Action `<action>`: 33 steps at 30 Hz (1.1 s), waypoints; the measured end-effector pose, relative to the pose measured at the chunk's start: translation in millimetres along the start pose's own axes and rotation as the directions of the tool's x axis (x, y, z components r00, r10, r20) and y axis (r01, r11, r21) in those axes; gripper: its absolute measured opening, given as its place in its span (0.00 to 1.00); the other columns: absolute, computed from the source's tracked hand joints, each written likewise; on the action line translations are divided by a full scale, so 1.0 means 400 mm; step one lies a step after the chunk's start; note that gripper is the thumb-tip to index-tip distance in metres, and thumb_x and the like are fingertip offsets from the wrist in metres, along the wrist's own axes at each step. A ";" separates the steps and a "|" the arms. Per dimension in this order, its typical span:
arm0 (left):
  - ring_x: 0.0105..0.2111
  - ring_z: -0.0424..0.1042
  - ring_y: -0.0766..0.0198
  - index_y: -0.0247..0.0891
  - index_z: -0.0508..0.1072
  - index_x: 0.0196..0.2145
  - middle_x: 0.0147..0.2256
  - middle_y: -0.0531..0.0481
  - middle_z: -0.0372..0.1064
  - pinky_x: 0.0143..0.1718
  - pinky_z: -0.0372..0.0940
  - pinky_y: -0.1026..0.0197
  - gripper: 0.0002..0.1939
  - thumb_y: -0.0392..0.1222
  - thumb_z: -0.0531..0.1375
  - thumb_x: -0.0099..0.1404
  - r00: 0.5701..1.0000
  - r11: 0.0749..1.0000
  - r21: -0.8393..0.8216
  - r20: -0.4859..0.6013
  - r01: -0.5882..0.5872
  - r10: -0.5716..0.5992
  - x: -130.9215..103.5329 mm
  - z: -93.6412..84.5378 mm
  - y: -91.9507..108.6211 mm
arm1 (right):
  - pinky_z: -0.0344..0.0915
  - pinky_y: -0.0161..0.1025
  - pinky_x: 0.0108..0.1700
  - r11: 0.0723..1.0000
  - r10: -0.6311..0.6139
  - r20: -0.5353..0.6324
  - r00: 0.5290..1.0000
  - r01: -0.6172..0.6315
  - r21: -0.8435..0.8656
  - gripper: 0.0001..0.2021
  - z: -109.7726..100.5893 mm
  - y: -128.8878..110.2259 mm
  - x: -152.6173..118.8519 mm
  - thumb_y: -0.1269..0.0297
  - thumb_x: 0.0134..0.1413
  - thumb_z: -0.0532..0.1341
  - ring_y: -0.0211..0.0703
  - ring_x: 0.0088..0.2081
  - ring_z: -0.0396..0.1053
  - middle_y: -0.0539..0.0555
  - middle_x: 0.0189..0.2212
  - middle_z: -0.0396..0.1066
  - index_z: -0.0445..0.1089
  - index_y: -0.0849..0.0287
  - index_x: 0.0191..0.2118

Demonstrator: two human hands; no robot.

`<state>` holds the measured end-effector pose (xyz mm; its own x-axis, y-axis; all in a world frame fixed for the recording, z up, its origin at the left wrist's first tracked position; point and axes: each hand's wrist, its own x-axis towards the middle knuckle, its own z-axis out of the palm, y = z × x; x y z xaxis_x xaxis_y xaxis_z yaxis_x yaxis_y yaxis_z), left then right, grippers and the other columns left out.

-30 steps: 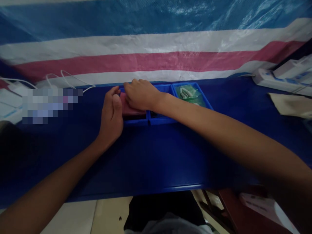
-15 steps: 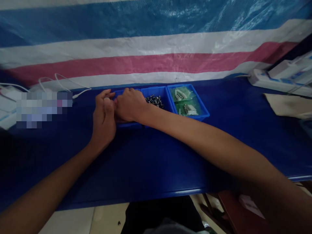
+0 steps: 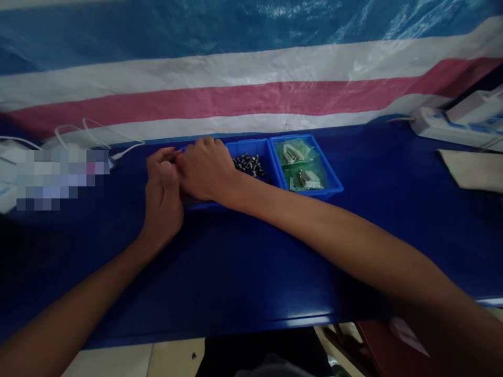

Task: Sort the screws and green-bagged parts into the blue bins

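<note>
My left hand [image 3: 164, 191] is closed at the left end of a row of blue plastic bins, its fingers curled and thumb bent. Against it lies my right hand [image 3: 206, 167], knuckles up and fingers curled down over the leftmost bin [image 3: 204, 206]. A small pinkish patch shows between the hands; what they grip is hidden. The middle bin [image 3: 271, 162] holds many small dark screws [image 3: 249, 165], partly covered by my right wrist. In the right bin [image 3: 334, 189] are green plastic bags [image 3: 301, 159] with pale, slender pieces in them.
Blue table [image 3: 236, 272] under the bins, with a striped plastic sheet [image 3: 251, 99] hanging behind. White cables [image 3: 129, 149] and a blurred-out patch are at the left. At the right are a white power strip [image 3: 444, 125] and a tan sheet [image 3: 471, 170].
The view has shifted slightly. Both hands stay together over the leftmost bin, with the right hand pressed a little further across toward the left. Bins and contents look the same.
</note>
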<state>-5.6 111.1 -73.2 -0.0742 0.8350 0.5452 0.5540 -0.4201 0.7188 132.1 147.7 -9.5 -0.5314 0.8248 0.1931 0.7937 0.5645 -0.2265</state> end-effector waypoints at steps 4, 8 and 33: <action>0.56 0.74 0.52 0.42 0.66 0.59 0.56 0.41 0.72 0.60 0.68 0.47 0.38 0.78 0.45 0.73 1.000 1.000 0.015 -0.020 0.001 0.000 0.001 -0.003 0.008 | 0.71 0.48 0.52 0.998 -0.011 0.010 1.000 0.011 0.062 0.20 -0.009 0.007 0.009 0.62 0.74 0.50 0.60 0.54 0.77 0.68 0.54 0.79 0.78 0.63 0.53; 0.53 0.76 0.53 0.42 0.64 0.58 0.54 0.41 0.73 0.56 0.71 0.49 0.38 0.79 0.45 0.73 1.000 1.000 -0.006 -0.009 -0.009 0.009 0.003 -0.005 0.016 | 0.71 0.47 0.51 0.998 0.007 0.002 1.000 -0.007 0.067 0.19 -0.019 0.011 0.016 0.62 0.73 0.52 0.61 0.54 0.77 0.69 0.53 0.78 0.76 0.65 0.55; 0.67 0.69 0.47 0.37 0.77 0.58 0.63 0.36 0.72 0.64 0.73 0.41 0.15 0.41 0.56 0.80 0.609 0.655 0.126 0.528 -0.745 0.591 -0.033 -0.015 0.080 | 0.55 0.44 0.28 0.982 0.179 0.110 0.978 -0.171 -0.076 0.18 -0.059 0.017 -0.374 0.53 0.70 0.56 0.55 0.28 0.77 0.59 0.28 0.79 0.71 0.62 0.52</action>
<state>8.2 84.5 -54.7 0.7204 0.4480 0.5294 0.5226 -0.8525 0.0103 224.1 27.3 -17.6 -0.4100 0.9110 0.0434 0.8932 0.4107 -0.1832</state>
